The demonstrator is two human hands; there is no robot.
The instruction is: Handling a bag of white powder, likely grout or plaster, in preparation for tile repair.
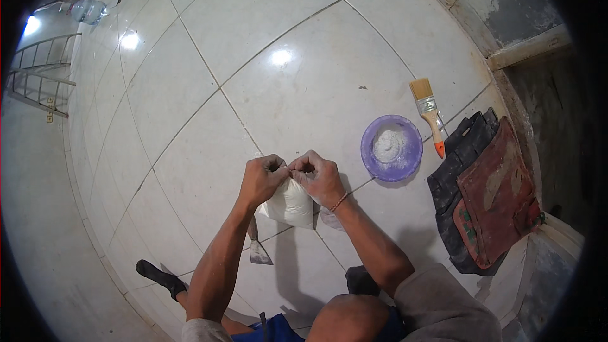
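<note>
A clear plastic bag of white powder point(290, 204) stands on the tiled floor point(266, 57) in front of me. My left hand point(261, 178) and my right hand point(318, 177) meet at the bag's top, both pinching its gathered neck. A thin bracelet sits on my right wrist. To the right, a purple bowl point(391, 148) holds a heap of white powder. A paintbrush point(427, 112) with a wooden and orange handle lies beyond the bowl. A metal putty knife point(257, 246) lies on the floor under my left forearm.
A dark bag with a red-brown flap point(487, 196) lies at the right, against a rough wall. A metal ladder point(39, 76) and a large water bottle point(87, 10) are far left. My feet in dark socks point(161, 277) rest on the tiles.
</note>
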